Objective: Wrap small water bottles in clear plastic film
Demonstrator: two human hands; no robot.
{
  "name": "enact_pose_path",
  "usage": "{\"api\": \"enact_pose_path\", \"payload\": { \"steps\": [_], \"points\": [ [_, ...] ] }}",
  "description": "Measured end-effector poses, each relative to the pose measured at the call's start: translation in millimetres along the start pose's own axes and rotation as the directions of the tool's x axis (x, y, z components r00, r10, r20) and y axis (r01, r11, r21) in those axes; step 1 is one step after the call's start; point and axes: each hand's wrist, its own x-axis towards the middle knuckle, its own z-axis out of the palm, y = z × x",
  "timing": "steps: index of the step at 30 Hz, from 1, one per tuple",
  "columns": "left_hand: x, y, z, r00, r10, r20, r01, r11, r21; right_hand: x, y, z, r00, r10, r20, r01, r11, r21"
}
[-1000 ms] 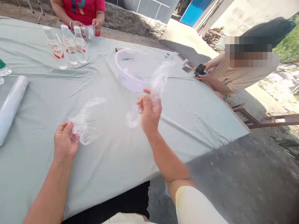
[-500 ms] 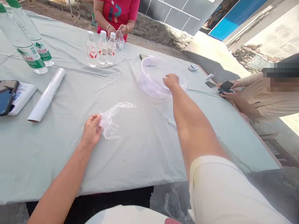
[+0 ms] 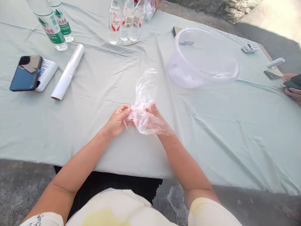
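My left hand [image 3: 117,121] is closed on a crumpled piece of thin clear plastic [image 3: 146,89], above the near part of the table. Whether it is a bag or a glove I cannot tell. Close beside it on the right, my right hand [image 3: 158,118] holds the same plastic, its thumb raised and its fingers partly covered by the folds. One part of the plastic stands up away from me; another hangs over my right palm and wrist. Beyond my right hand is a translucent pale purple basin [image 3: 180,77].
On the cloth-covered table [image 3: 218,135] lie a white film roll [image 3: 68,72], a phone [image 3: 25,73] over a white packet [image 3: 47,73], large water bottles [image 3: 53,29] and small bottles [image 3: 128,22]. A white device [image 3: 250,48] is far right, near another person's hand [image 3: 293,94].
My right hand has come back from the basin to the plastic beside my left hand. My left hand has moved right with the plastic. The view has tilted down.
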Motion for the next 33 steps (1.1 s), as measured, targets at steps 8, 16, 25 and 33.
{"api": "enact_pose_path", "payload": {
  "steps": [8, 16, 25, 33],
  "points": [
    [5.3, 5.6, -2.2, 0.969, 0.193, -0.156, -0.159, 0.966, 0.206, 5.4, 19.7, -24.8, 0.946, 0.054, -0.319, 0.039, 0.96, 0.278],
    [-3.1, 27.6, -5.6, 0.986, 0.02, -0.167, 0.071, 0.852, 0.518, 4.8, 18.8, -42.2, 0.885, -0.098, -0.455, 0.253, 0.922, 0.293],
    [-12.8, 28.5, -2.5, 0.997, -0.065, 0.036, 0.021, 0.713, 0.701, -4.5, 6.7, -43.0, 0.943, -0.164, -0.291, 0.233, 0.947, 0.222],
    [-10.7, 34.0, -6.9, 0.994, -0.029, 0.104, -0.013, 0.923, 0.384, -4.3, 9.2, -45.4, 0.889, -0.123, -0.441, 0.219, 0.96, 0.174]
  ]
}}
